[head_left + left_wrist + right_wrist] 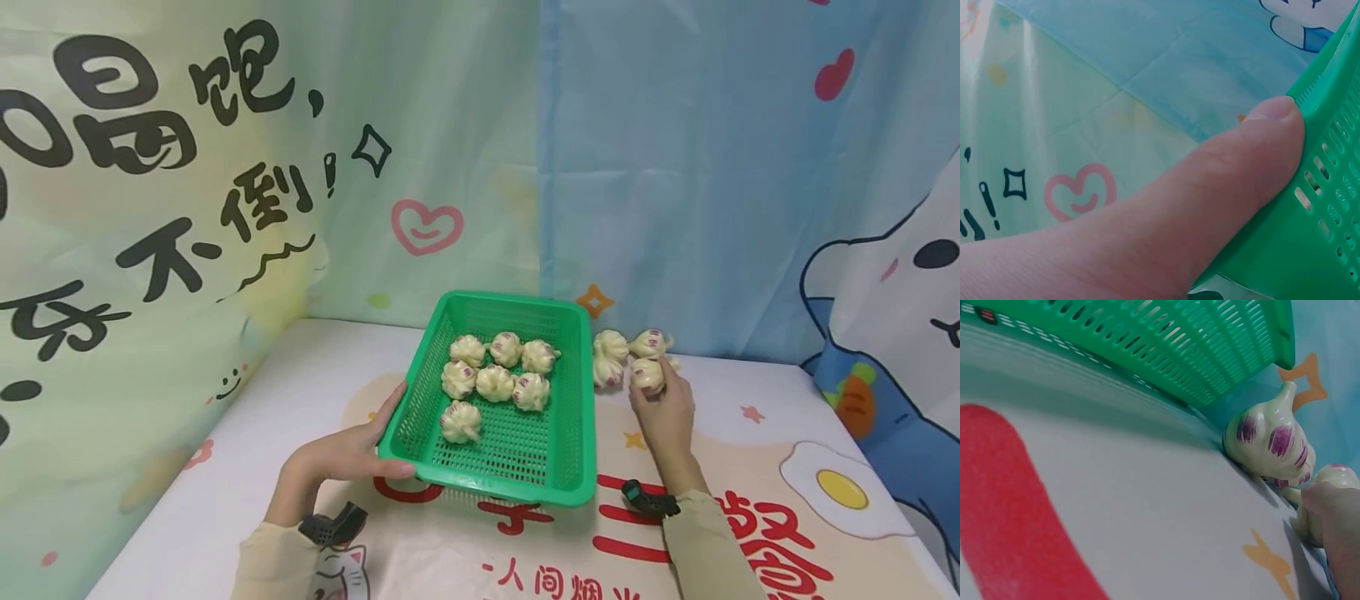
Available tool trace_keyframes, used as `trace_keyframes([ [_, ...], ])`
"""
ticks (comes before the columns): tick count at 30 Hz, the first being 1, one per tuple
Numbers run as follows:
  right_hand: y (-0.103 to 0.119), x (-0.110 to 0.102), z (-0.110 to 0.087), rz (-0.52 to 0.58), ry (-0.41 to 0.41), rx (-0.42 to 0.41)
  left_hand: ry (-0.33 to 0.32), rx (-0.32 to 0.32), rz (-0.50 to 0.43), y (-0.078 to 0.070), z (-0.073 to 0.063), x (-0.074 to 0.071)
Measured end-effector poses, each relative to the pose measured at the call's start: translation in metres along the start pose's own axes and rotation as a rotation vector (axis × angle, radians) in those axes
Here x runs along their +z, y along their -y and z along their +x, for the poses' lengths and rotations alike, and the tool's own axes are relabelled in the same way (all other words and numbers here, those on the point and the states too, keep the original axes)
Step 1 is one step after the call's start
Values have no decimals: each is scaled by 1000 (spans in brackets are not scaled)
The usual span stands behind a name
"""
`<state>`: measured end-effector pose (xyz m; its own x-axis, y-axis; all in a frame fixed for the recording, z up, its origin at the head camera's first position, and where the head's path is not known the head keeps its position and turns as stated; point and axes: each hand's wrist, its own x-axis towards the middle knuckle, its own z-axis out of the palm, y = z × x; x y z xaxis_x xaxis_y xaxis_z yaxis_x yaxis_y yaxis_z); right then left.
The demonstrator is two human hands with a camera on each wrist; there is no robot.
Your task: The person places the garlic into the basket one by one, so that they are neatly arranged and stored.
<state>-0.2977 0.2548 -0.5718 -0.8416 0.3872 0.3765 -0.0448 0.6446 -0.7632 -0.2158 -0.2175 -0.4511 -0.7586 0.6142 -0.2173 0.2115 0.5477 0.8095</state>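
A green plastic basket (pixel 577 400) with slotted walls holds several whitish garlic bulbs with purple streaks, such as a front bulb (pixel 461 422) lying apart from the rest. My left hand (pixel 352 446) holds the basket at its front left corner; the thumb (pixel 1235 169) lies along the rim, and some fingers are hidden behind the wall. To the right of the basket, my right hand (pixel 667 412) pinches a garlic bulb (pixel 647 377) between thumb and fingers. Close by on the table lie three more bulbs, including a garlic bulb (pixel 1272 437) beside the basket wall.
The table carries a printed cloth (pixel 465 550) with red lettering and a fried egg picture (pixel 840 487) at the right. A printed curtain (pixel 480 167) hangs behind the table's far edge, and another stretch of it (pixel 150 333) runs along the left side.
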Motion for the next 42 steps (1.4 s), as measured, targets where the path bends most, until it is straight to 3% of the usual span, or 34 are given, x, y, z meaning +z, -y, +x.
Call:
trace_keyframes([
  [9, 4, -6, -4, 107, -37, 104, -4, 9, 2, -2, 0, 1],
  [25, 13, -26, -3, 194, 42, 296, -9, -4, 12, -5, -2, 0],
  [33, 7, -27, 0, 325, 112, 390, -7, -13, 19, -6, -3, -1],
  [42, 10, -28, -1, 271, 72, 405, -6, -11, 17, -3, -1, -1],
])
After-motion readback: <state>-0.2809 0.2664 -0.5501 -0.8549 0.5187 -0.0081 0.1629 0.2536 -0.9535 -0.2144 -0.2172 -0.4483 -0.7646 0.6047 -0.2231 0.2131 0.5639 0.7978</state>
